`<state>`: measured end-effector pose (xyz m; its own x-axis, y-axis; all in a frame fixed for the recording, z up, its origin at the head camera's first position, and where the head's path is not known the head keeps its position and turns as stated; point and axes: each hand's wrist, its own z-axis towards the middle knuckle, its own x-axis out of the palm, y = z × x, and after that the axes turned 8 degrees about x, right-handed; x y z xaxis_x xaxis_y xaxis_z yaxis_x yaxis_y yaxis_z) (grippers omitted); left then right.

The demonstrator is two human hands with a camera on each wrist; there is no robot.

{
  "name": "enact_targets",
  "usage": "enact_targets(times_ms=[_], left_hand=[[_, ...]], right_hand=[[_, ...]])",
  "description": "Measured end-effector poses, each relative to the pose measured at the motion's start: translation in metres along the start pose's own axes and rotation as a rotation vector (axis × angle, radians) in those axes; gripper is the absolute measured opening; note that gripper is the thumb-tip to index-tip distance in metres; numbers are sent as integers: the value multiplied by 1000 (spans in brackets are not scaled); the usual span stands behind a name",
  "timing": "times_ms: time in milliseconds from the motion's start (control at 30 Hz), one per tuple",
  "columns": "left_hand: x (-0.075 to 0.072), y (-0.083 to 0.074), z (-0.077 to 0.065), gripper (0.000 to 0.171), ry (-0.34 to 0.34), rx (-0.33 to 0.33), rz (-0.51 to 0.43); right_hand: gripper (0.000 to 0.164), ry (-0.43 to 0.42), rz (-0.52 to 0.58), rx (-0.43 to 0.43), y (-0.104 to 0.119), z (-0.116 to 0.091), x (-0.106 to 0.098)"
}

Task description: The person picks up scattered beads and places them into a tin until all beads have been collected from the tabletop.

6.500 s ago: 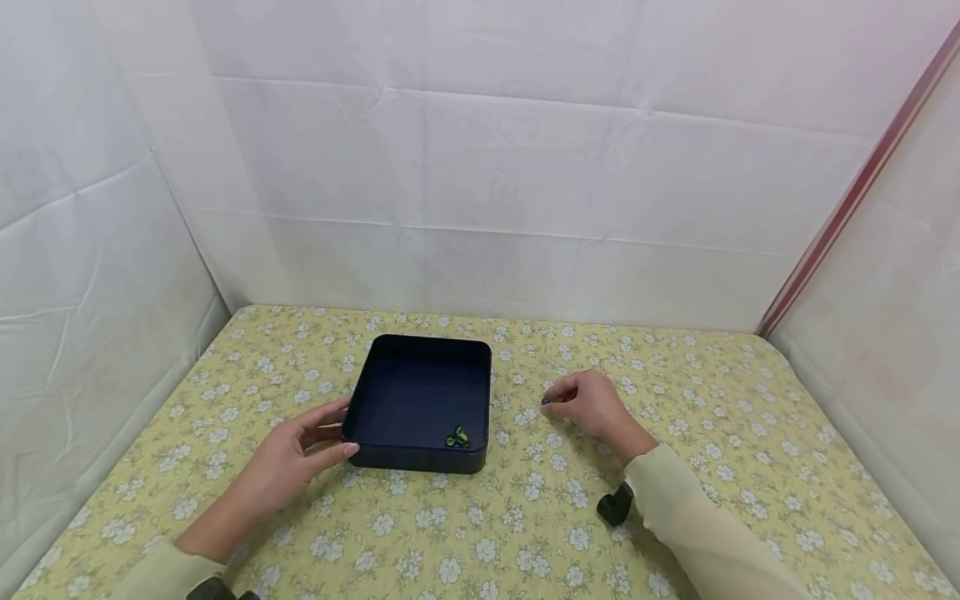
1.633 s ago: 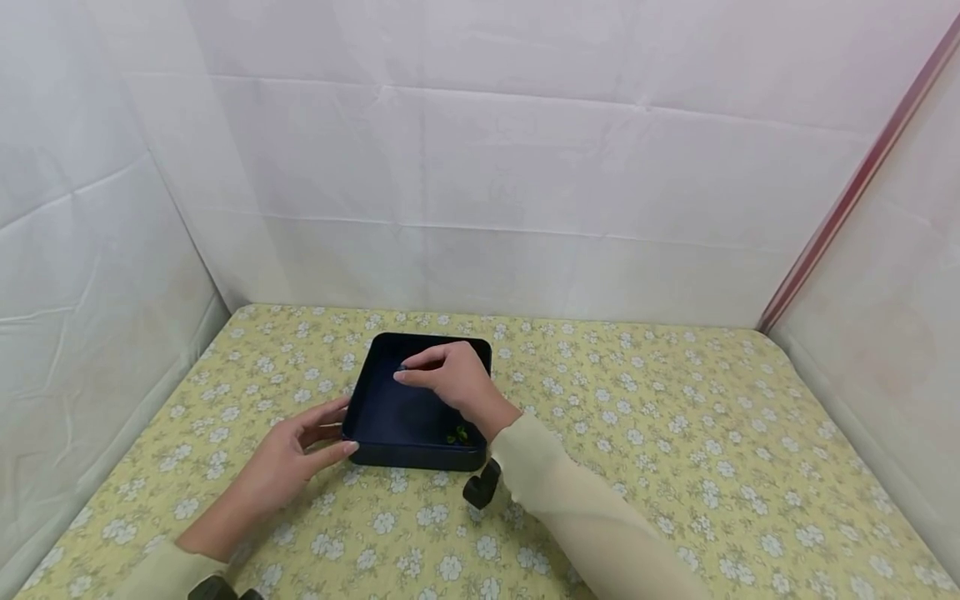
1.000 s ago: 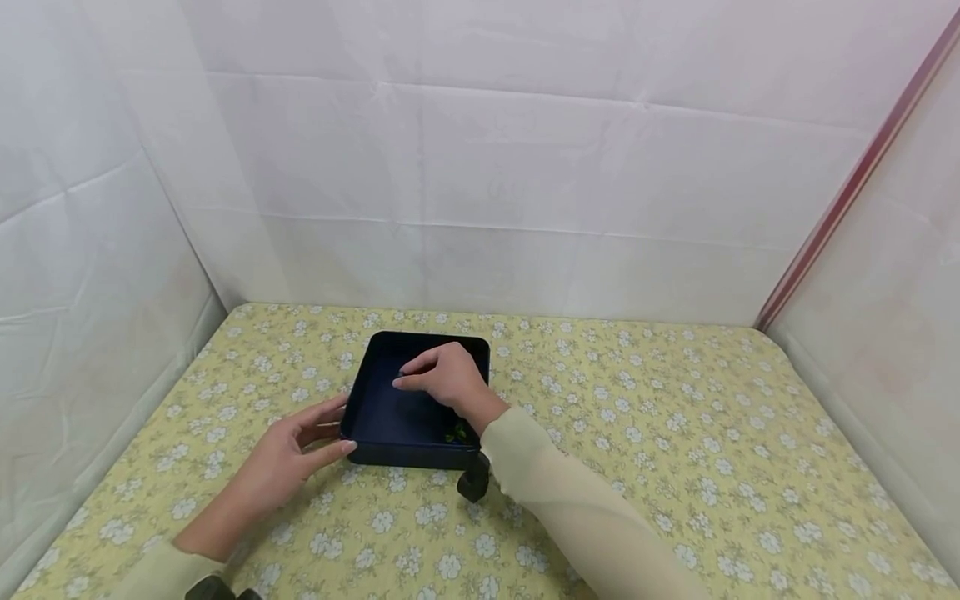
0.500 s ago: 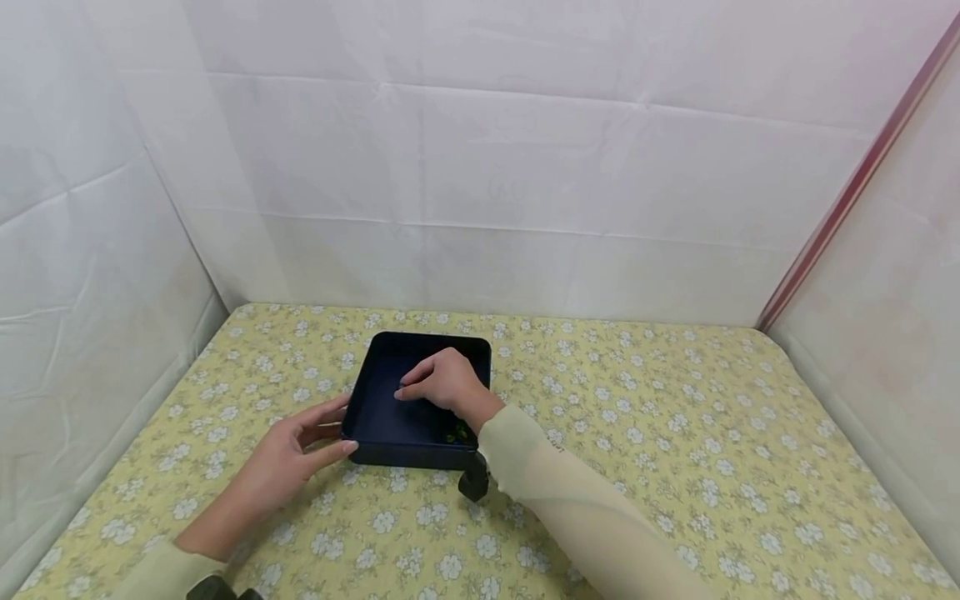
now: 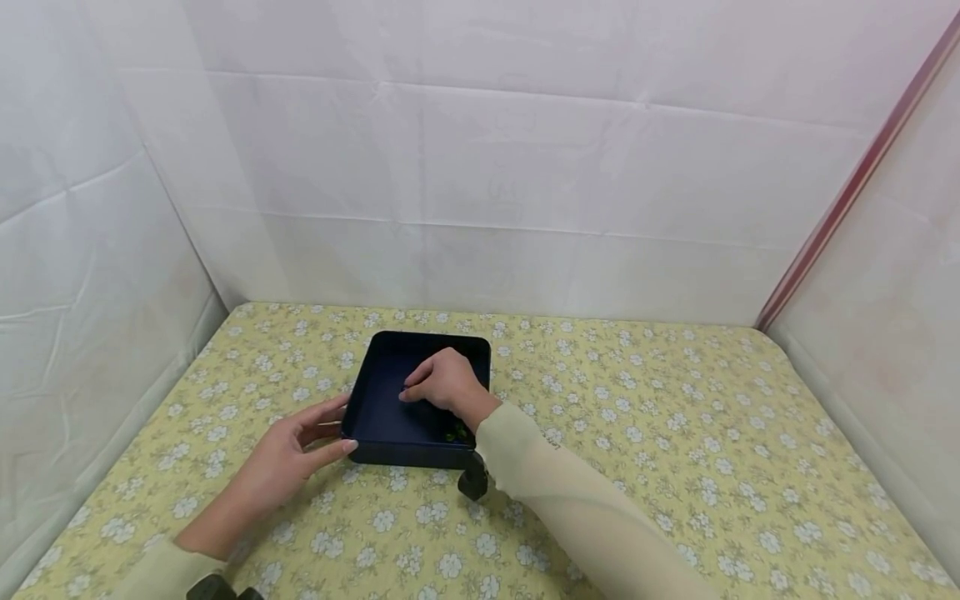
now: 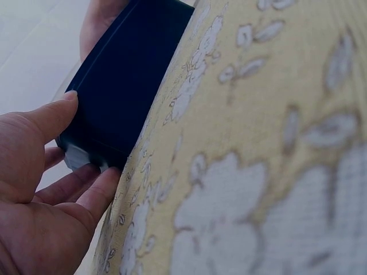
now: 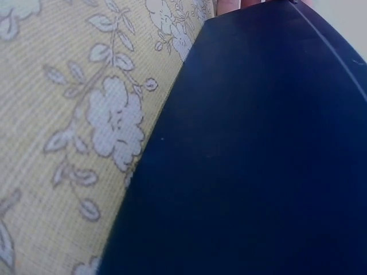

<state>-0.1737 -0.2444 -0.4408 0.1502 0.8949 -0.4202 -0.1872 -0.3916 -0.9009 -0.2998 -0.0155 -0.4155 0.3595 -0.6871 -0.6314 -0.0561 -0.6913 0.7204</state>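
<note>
A dark navy square box (image 5: 375, 425) with low walls and no lid sits on the cloth. At its front left corner my left hand (image 5: 288, 454) grips it, thumb on the front wall and fingers along the left side; the left wrist view shows the thumb at the rim and fingertips low on the corner. My right hand (image 5: 448, 383) reaches inside, thumb and forefinger pinching a small dark round thing (image 5: 403, 387), mostly hidden by the fingertips. Several small green-and-yellow pieces (image 5: 455, 433) lie in the front right corner, partly behind the right wrist.
A yellow cloth (image 5: 637, 467) with white flowers covers the table. White sheeting (image 5: 480, 167) rises behind and at both sides, with a red strip (image 5: 862, 183) at the right. The right wrist view is mostly the box's outer wall (image 7: 246, 143).
My right hand has come from the cloth right of the box into it, still pinching the small thing, and has since lowered slightly toward the floor of the box. The left hand stays put.
</note>
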Motion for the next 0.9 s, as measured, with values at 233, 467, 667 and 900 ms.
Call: enact_targets(times_ms=[233,467,667,900], left_hand=[[0,0,1,74,2,6,-1],[0,1,2,74,4,12,8],[0,2,3,73,2,15,11],[-1,1,1,74,2,-2,13]], right_hand=[[6,2,-20,13,0,0,-1],[6,-18,-25,-9,0,0,-2],[8,-34,6,-35,1,-2,-6],[10,-24,41,-46,1,-5,-8]])
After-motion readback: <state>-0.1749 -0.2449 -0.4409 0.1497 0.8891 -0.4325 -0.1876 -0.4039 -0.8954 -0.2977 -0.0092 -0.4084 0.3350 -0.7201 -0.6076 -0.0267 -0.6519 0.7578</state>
